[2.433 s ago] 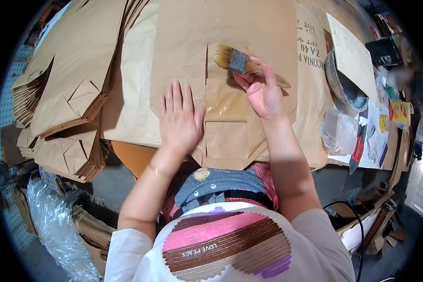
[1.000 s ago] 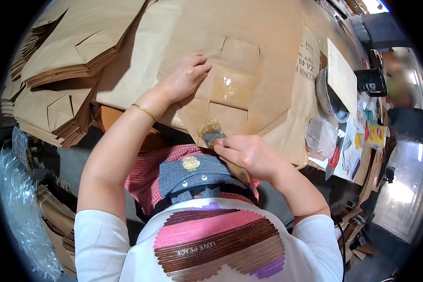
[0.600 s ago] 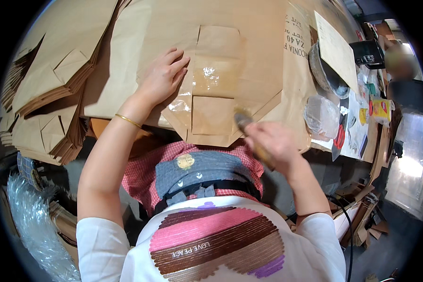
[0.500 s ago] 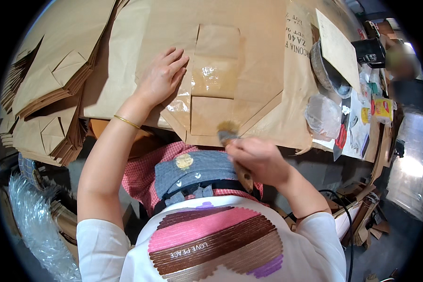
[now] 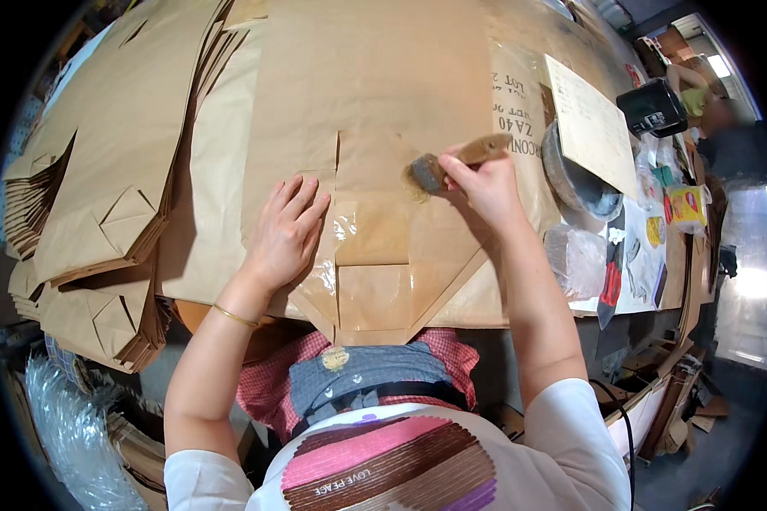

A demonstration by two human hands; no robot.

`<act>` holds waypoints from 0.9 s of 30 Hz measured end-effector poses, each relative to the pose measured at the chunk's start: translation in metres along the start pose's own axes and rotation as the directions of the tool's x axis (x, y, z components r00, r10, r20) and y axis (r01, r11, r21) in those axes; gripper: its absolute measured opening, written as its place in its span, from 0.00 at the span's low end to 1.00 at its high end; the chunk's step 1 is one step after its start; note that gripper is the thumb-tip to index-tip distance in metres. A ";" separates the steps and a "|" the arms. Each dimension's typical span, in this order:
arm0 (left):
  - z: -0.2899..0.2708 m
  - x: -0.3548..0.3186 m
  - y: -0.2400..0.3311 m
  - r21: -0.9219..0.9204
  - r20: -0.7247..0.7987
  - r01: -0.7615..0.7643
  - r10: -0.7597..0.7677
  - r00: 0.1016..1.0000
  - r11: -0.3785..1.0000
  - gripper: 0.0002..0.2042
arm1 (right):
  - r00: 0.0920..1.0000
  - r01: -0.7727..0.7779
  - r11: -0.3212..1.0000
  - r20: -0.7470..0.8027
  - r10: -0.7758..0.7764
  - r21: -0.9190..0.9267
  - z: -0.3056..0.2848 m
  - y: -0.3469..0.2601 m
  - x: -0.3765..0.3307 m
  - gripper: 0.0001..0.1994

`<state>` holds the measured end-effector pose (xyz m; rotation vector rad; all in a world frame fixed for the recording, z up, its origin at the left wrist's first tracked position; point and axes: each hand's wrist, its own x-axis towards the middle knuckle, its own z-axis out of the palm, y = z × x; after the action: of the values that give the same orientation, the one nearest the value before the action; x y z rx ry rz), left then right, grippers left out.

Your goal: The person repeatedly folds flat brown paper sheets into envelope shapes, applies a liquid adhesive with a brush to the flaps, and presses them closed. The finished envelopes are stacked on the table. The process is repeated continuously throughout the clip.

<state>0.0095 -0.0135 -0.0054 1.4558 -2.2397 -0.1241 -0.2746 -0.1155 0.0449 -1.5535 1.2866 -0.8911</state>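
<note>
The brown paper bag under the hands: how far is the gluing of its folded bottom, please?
Done: the bottom flaps of the brown paper bag lie folded flat, and glossy wet patches show beside the left hand, which presses the paper down. In hand: the right hand holds a brush, bristles on the upper flap. Left: that upper area looks matte, so probably not yet coated. Stacks of bags lie at the left.

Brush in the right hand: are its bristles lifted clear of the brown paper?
No: the brush in the right hand has its bristles pressed on the folded paper sack.
</note>
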 end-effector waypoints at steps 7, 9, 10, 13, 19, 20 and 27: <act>-0.004 0.001 0.002 -0.062 -0.050 0.016 -0.019 0.999 0.998 0.17 | 0.999 0.029 0.999 -0.019 -0.030 -0.024 0.018 -0.019 0.038 0.07; -0.005 -0.003 0.000 -0.131 -0.082 0.059 -0.070 0.994 0.990 0.15 | 0.996 0.006 0.993 -0.087 0.004 0.119 0.034 -0.026 0.026 0.07; -0.005 -0.004 0.001 -0.171 -0.090 0.082 -0.099 0.991 0.982 0.13 | 0.993 -0.003 0.981 -0.118 0.026 0.192 0.042 -0.030 0.016 0.07; -0.003 -0.002 0.002 -0.158 -0.092 0.101 -0.117 0.989 0.982 0.09 | 0.998 0.008 0.925 0.052 -0.030 0.379 0.083 -0.043 -0.001 0.07; -0.005 -0.005 -0.002 -0.196 -0.039 0.125 -0.135 0.990 0.973 0.11 | 0.996 0.077 0.978 0.069 -0.065 -0.193 0.107 -0.026 0.039 0.10; -0.005 -0.004 0.000 -0.179 -0.057 0.115 -0.127 0.990 0.977 0.11 | 0.992 0.127 0.987 0.003 -0.128 -0.097 0.101 -0.029 0.037 0.09; -0.004 -0.001 0.009 -0.196 -0.106 0.131 -0.154 0.982 0.972 0.07 | 0.874 0.455 0.767 0.063 -0.482 -0.452 -0.032 -0.061 -0.065 0.11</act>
<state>0.0036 -0.0079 0.0007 1.4792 -1.9689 -0.2783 -0.2972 -0.0553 0.1140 -2.3135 1.2179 -0.9867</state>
